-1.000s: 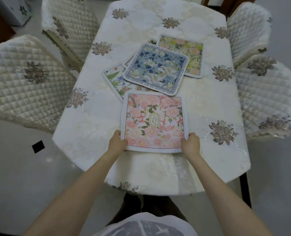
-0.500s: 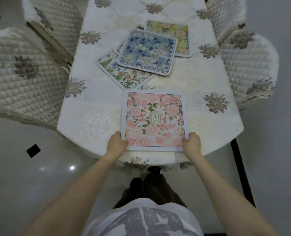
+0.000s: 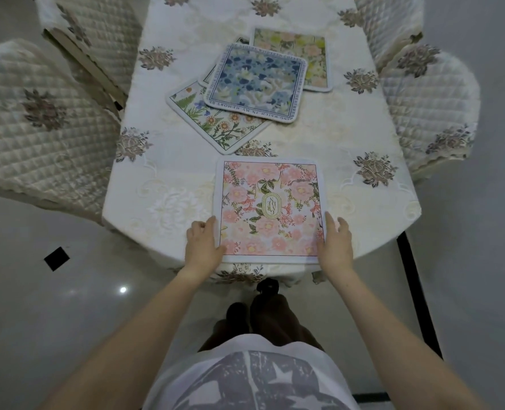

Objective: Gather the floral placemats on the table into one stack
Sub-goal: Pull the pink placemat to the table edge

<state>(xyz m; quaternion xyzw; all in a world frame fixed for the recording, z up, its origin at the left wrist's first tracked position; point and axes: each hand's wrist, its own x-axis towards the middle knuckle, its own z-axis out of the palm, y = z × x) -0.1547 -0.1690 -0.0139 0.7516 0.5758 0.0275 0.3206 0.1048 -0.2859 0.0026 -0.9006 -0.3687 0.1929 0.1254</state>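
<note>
A pink floral placemat [image 3: 270, 208] lies flat at the near edge of the table [image 3: 162, 179]. My left hand [image 3: 202, 242] holds its lower left edge, thumb on top. My right hand [image 3: 335, 241] holds its lower right edge, fingers loosely stretched along the side. Farther back, a blue floral placemat [image 3: 257, 84] lies tilted on top of a loose pile. Under it are a white placemat with daisies and ferns [image 3: 215, 128] and a yellow and pink placemat [image 3: 307, 51]. A corner of another mat [image 3: 240, 41] peeks out behind the blue one.
An embroidered cream tablecloth covers the table. Quilted chairs stand close on the left [image 3: 38, 122], back left [image 3: 97, 34], right [image 3: 428, 99] and back right [image 3: 390, 22]. My legs are just in front of the table's near edge.
The pink placemat has been drawn toward the table's near edge, away from the pile. Both hands have shifted slightly up its sides, and the right fingers have loosened.
</note>
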